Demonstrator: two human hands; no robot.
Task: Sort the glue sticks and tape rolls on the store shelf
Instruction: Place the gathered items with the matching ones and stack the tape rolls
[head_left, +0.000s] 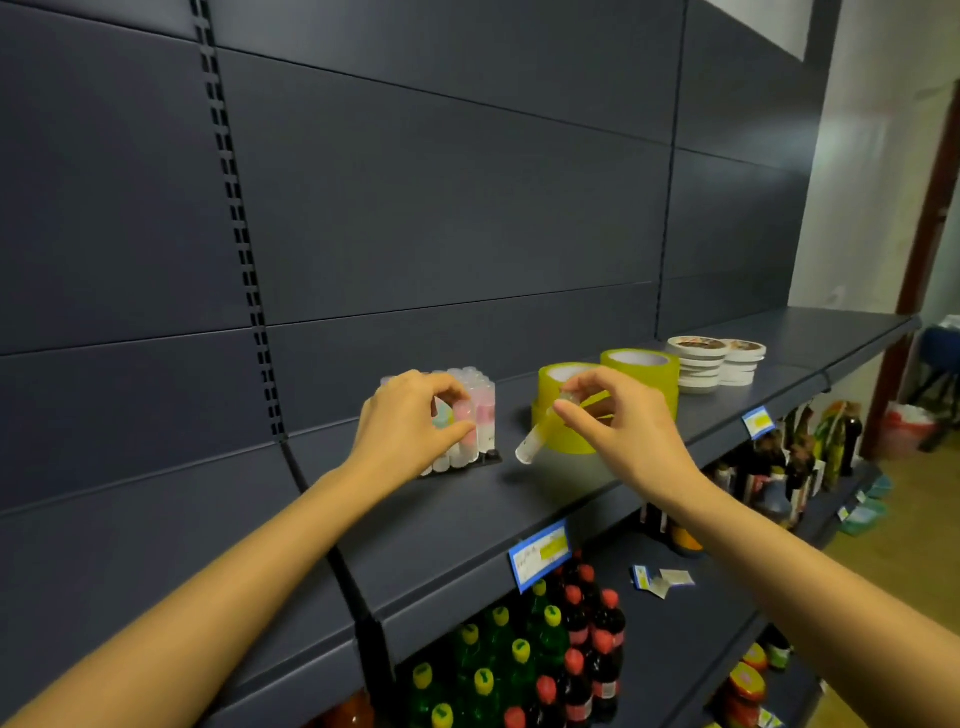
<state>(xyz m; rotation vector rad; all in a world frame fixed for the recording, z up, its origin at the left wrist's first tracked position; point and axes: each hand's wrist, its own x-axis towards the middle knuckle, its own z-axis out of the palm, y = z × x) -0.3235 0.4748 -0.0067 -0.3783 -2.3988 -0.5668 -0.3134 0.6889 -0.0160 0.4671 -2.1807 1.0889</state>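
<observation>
Matte shelf (519, 499) bears cylindrical glue sticks (483, 415), tape rolls (649, 379).

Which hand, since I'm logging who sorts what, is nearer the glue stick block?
Left. The left hand grips the glue stick block; the right hand is apart to its right, pinching a loose stick in front of a yellow tape roll.

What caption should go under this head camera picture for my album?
Left hand grips the glue stick cluster while right hand pinches one loose stick near yellow tape rolls.
</observation>
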